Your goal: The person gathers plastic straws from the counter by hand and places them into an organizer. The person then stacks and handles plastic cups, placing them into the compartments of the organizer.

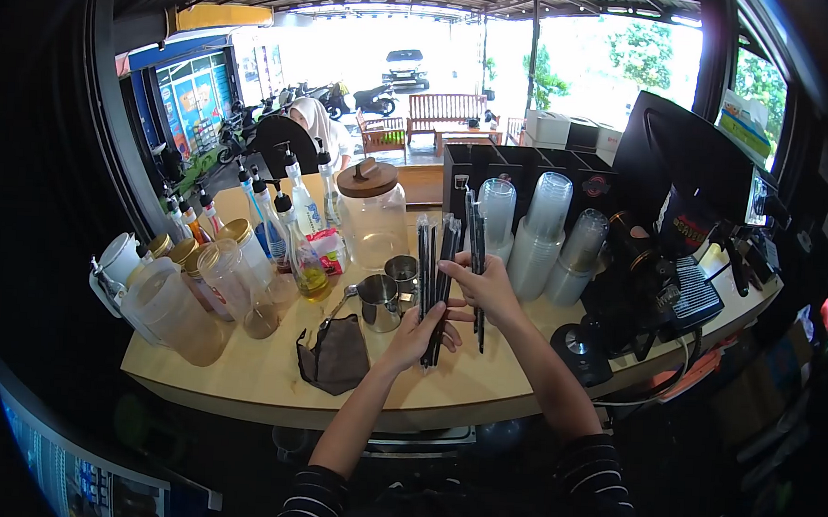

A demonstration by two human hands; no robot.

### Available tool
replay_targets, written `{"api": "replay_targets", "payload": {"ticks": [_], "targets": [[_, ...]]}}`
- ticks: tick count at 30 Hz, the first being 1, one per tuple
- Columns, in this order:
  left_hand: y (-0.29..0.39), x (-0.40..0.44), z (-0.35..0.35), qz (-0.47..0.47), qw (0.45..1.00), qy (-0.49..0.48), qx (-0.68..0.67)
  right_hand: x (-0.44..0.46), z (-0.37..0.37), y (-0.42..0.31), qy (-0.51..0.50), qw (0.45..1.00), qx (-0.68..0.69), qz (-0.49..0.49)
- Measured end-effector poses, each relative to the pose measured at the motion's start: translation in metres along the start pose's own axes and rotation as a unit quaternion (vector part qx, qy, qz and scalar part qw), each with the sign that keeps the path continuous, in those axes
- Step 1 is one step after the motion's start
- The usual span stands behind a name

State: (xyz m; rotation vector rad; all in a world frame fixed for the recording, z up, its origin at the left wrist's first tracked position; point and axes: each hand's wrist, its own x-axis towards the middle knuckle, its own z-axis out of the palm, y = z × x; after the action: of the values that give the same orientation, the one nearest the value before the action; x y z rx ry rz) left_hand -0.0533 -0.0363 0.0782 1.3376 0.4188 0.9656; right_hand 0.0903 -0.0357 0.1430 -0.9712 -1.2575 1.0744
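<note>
My left hand [418, 337] is closed around a bundle of black straws [427, 268], which look to be in clear wrappers and stand nearly upright above the counter. Beside it, my right hand [488, 289] grips a few more black straws [477, 238], its thumb and fingertips close to the top part of the bundle. Just left of the straws are two metal pitchers [378, 305]. A dark folded cloth [338, 357] lies on the counter left of my left wrist, with a spoon [340, 301] behind it. Stacks of clear plastic cups [536, 255] stand behind my right hand.
Syrup pump bottles [294, 253], plastic pitchers [176, 313] and lidded tubs crowd the left of the wooden counter [252, 381]. A large wooden-lidded jar [375, 229] stands behind the metal pitchers. Black coffee equipment [658, 278] fills the right side. A person [323, 125] is beyond the counter.
</note>
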Motion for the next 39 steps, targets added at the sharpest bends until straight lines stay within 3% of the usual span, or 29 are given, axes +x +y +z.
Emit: {"api": "replay_targets", "payload": {"ticks": [4,11,19,32,35,37,38,39], "targets": [[-0.003,-0.001,-0.009,-0.024,0.999,-0.047,-0.014,0.002,-0.008,0.007,-0.028,1.000,0.007,-0.006],[-0.005,-0.001,-0.006,-0.017,0.999,-0.035,-0.004,-0.003,-0.006,0.001,-0.028,0.999,-0.015,-0.015],[-0.008,-0.001,-0.008,-0.031,0.996,-0.083,-0.018,-0.010,-0.005,-0.011,-0.039,0.997,-0.042,0.051],[-0.010,0.000,-0.012,-0.038,0.992,-0.116,-0.036,-0.009,-0.010,-0.002,-0.032,0.998,-0.044,0.032],[-0.009,0.001,-0.007,-0.026,0.997,-0.073,-0.014,-0.007,-0.015,-0.001,-0.011,0.996,-0.085,-0.005],[-0.021,0.006,-0.011,0.023,0.999,0.047,0.004,-0.003,-0.023,0.002,0.043,0.990,-0.126,-0.051],[-0.026,0.008,-0.015,0.023,0.999,0.047,0.004,-0.003,-0.025,0.003,0.043,0.990,-0.126,-0.051],[-0.027,0.009,-0.017,0.080,0.990,0.103,0.061,-0.004,-0.026,0.001,0.077,0.983,-0.119,-0.120]]}}
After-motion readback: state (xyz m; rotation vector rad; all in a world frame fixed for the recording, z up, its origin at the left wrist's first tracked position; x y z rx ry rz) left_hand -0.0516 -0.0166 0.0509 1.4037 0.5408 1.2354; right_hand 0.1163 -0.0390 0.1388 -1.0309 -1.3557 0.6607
